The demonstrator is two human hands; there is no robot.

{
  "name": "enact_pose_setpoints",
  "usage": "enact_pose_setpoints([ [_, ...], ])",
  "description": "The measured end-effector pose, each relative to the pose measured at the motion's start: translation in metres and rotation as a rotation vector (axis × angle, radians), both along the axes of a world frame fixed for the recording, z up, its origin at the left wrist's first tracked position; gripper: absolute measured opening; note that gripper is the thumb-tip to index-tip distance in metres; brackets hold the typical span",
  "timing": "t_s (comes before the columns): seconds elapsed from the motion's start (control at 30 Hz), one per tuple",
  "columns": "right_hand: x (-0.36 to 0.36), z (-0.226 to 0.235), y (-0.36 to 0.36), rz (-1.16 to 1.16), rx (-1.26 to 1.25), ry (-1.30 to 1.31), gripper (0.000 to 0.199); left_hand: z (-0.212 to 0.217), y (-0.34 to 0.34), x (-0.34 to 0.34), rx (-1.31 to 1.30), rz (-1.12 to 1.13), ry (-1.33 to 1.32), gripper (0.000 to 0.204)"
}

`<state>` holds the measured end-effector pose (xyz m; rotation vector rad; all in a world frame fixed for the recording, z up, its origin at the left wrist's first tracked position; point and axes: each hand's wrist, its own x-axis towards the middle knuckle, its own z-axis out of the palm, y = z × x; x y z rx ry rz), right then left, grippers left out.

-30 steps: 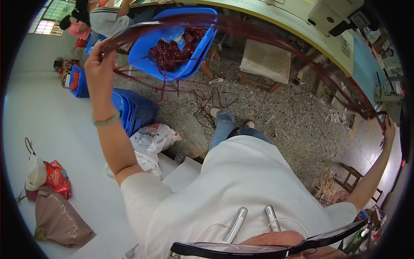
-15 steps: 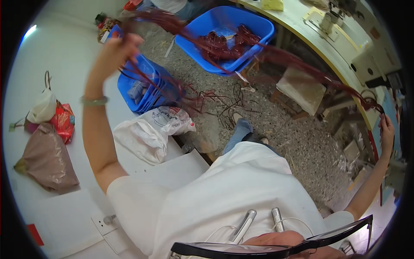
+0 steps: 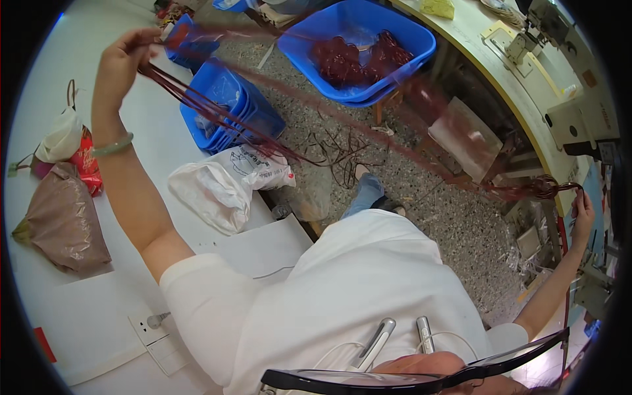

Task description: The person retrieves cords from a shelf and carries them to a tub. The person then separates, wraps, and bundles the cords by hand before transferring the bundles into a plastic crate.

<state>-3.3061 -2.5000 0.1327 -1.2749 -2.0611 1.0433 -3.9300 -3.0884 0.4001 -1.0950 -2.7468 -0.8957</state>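
Dark red cords (image 3: 543, 187) stretch in a long bundle between my two raised hands, blurred through the middle. At the far left, my left hand (image 3: 122, 69) is closed around one end, and several loose cord tails hang from it toward the floor. My right hand (image 3: 580, 220), out at the right edge, pinches the other end beside a knotted-looking clump. More dark red cords (image 3: 339, 62) lie heaped inside a large blue tub (image 3: 296, 59) beyond the stretched bundle. Some dark strands (image 3: 342, 155) are scattered on the floor near my feet.
Stacked blue bins (image 3: 260, 115) stand left of the tub. A white plastic bag (image 3: 214, 191) lies on the white surface at left, with a brown bag (image 3: 62, 220) by the wall. A covered stool (image 3: 467, 135) and a table with sewing machines (image 3: 579, 115) line the right.
My left hand has moved left and up, drawing the cords farther out. The bundle's middle has sunk lower, and my right hand has dropped slightly.
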Motion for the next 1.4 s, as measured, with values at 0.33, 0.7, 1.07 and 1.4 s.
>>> enact_pose_setpoints([
  [0.33, 0.063, 0.023, 0.013, -0.214, 0.071, -0.193, 0.032, -0.128, 0.031, 0.042, -0.341, -0.107, -0.437, 0.019],
  [0.7, 0.132, -0.074, -0.004, -0.188, -0.150, -0.313, 0.025, -0.126, 0.055, 0.052, -0.218, -0.216, -0.548, 0.023],
  [1.07, -0.079, 0.139, -0.185, 0.347, 0.348, -0.137, 0.014, -0.247, 0.212, 0.184, -0.021, -0.956, -0.400, 0.090],
  [1.4, -0.043, 0.150, -0.171, 0.249, 0.331, -0.286, 0.023, -0.290, 0.264, 0.284, 0.070, -1.117, -1.513, 0.030],
])
